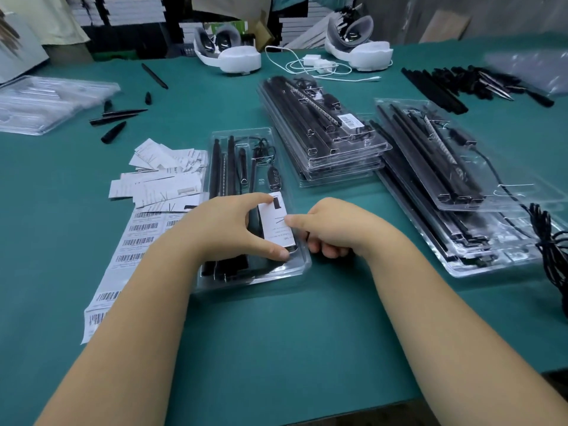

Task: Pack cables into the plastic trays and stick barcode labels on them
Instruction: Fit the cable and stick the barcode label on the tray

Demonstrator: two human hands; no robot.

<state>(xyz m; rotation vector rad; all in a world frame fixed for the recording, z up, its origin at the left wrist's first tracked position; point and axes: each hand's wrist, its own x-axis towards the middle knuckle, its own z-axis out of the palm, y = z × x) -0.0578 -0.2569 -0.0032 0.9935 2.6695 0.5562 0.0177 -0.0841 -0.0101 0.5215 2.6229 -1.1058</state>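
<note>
A clear plastic tray (301, 262) lies in front of me on the green table, filled with black rods and a black cable. A white printed card (275, 222) lies in the tray's right half. My left hand (227, 226) spans the card, forefinger at its top edge and thumb at its bottom corner. My right hand (332, 229) sits at the tray's right rim, thumb tip on the card's right edge, the other fingers curled under against the rim. A sheet of barcode labels (138, 238) lies left of the tray, partly under my left forearm.
Loose white cards (159, 176) lie above the label sheet. Two stacks of packed trays (322, 133) (461, 192) stand to the right, a black cable bundle (553, 253) at the right edge. Empty trays (46, 103) are far left; loose black parts (461, 84) and white headsets at the back.
</note>
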